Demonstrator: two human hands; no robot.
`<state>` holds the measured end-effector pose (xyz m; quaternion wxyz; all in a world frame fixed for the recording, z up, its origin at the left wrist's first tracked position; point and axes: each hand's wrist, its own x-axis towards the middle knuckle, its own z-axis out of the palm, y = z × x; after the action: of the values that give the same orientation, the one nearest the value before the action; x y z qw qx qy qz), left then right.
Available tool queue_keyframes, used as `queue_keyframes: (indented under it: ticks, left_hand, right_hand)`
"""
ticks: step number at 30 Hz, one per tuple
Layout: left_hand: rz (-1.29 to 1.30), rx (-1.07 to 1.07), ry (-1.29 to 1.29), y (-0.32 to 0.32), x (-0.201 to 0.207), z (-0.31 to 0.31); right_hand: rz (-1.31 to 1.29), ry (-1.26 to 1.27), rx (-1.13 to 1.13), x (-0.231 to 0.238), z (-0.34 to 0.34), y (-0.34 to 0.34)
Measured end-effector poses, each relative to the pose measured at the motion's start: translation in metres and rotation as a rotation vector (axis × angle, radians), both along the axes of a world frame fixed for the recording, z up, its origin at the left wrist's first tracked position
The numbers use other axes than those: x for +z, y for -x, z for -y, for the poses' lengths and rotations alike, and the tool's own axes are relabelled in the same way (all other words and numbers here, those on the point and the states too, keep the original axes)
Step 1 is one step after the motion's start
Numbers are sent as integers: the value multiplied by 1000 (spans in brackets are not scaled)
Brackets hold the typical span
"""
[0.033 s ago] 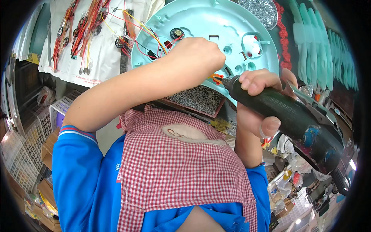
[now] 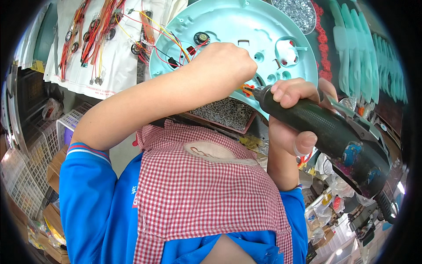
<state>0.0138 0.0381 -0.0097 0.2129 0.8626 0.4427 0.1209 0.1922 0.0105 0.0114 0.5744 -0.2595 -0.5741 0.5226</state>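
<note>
My left hand is closed in a fist over the near part of a round teal plastic shell. Its fingertips are turned away, so whatever they pinch is hidden. In my right hand is a thick black electric screwdriver, its nose slanting toward the left fist. A small orange-red piece shows at the driver's tip, just under the fist; its kind is unclear. Inside the shell, a round black speaker with red wires sits left of centre, and a white part lies at the right.
Wired speakers and boards lie on a white bag at the left. A bowl of clear pieces, a red string and stacked teal parts are at the right. A tray of small screws lies below the shell.
</note>
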Motion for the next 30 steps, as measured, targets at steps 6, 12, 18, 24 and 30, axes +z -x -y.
queue_keyframes:
  ticks: [6, 12, 18, 24, 30]
  left_hand:
    - [-61, -29, 26, 0, -3, 0]
    - [181, 4, -15, 20, -17, 18]
    - [314, -5, -111, 27, -5, 64]
    - [270, -67, 66, 12, -21, 84]
    - [322, -71, -85, 7, -20, 85]
  right_hand:
    - [-67, -2, 22, -4, 4, -1]
    - [-67, 123, 163, 1, 37, -6]
    - [-62, 91, 109, -9, 42, -8]
    - [-155, 96, 98, 19, 37, -12]
    - [-207, 92, 153, 27, 34, -15]
